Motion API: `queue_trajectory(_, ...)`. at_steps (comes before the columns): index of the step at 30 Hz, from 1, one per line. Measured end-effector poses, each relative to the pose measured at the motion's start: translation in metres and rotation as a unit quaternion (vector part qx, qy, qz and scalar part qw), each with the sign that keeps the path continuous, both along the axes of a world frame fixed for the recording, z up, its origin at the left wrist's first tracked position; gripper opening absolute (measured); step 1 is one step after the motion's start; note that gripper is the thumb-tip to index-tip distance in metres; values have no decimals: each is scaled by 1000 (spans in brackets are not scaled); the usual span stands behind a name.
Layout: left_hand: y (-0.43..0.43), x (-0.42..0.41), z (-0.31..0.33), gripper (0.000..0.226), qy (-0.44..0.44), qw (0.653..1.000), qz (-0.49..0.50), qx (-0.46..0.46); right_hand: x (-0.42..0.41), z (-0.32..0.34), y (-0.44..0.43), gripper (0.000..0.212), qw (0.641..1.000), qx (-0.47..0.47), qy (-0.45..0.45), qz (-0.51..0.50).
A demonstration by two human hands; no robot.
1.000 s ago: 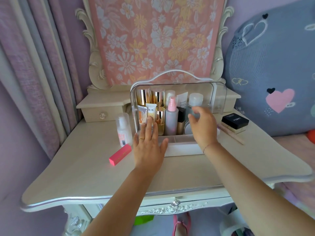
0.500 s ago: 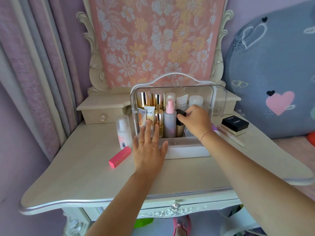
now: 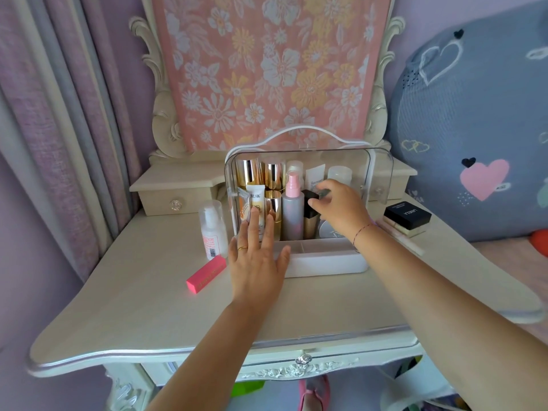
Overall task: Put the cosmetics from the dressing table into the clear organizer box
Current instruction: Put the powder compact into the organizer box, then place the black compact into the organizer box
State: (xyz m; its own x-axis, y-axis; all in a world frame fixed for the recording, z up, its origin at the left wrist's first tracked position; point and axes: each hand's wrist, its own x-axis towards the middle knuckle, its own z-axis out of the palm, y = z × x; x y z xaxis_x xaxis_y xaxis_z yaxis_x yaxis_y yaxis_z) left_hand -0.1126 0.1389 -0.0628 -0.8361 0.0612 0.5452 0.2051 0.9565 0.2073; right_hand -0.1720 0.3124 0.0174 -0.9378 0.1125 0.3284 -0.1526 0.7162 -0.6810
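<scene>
The clear organizer box point(image 3: 381, 173) with a white base and handle stands open-fronted in the middle of the dressing table point(image 3: 148, 307). Inside are gold bottles point(image 3: 246, 173), a white tube point(image 3: 256, 203), a pink spray bottle point(image 3: 293, 209) and a white-capped jar point(image 3: 339, 173). My left hand point(image 3: 256, 262) lies flat with straight fingers against the box's front left corner. My right hand point(image 3: 341, 210) reaches into the box, its thumb and fingers pinching the black cap of a gold bottle point(image 3: 310, 229), which stands slightly tilted. On the table outside lie a small white bottle point(image 3: 212, 229) and a pink lipstick box point(image 3: 206, 274).
A black compact box point(image 3: 407, 216) sits on a cream case right of the organizer, with a thin pale stick point(image 3: 400, 243) in front of it. A small drawer unit point(image 3: 178, 194) stands at the back left. A floral cloth covers the mirror point(image 3: 267, 69); a large grey cushion point(image 3: 474, 129) leans at right.
My right hand moved left from the white-capped jar and took hold of the black-capped gold bottle inside the box. My left hand stayed flat at the box's front.
</scene>
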Motion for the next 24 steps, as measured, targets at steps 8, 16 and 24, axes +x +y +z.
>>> queue_trajectory(8, -5, 5, -3, 65, 1, 1000, -13, 25, 10, -16, 5, 27, 996, -16, 84, -40)
queue_trajectory(16, -7, 14, -1, 65, 16, 999, -24, 19, 69, -48, 28, 11, 974, -46, 217, -41)
queue_trajectory(24, 34, 33, 1, 57, 17, 990, -136, -26, 74, -67, 121, 17, 970, -49, 114, -207)
